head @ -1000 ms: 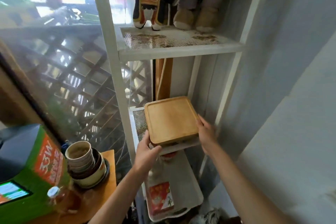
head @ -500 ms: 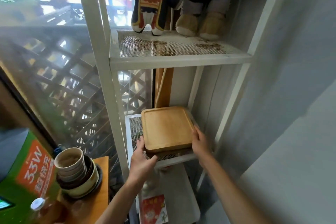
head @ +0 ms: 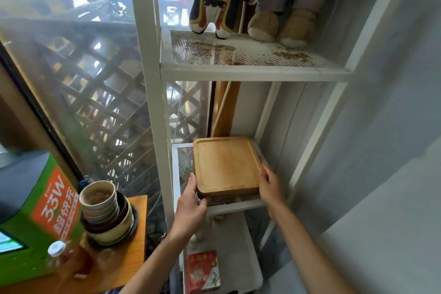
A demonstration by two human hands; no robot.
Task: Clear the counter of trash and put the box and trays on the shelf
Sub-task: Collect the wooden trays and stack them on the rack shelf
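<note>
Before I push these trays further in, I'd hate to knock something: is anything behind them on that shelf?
Nothing visible blocks it. The wooden trays already sit on the middle mesh shelf, reaching almost to its back edge, with bare mesh at left.

We see both forearms bare, reaching up and forward from the bottom edge, converging slightly. Left hand (head: 191, 207): palm turned inward, thumb up along the near-left corner of what it grips, fingers curled underneath and mostly hidden. Right hand (head: 270, 185): held a little higher, back of the hand toward us, fingers (head: 264, 172) pressed flat against the right edge. Wrists roughly straight; right arm extended further than the left.
</note>
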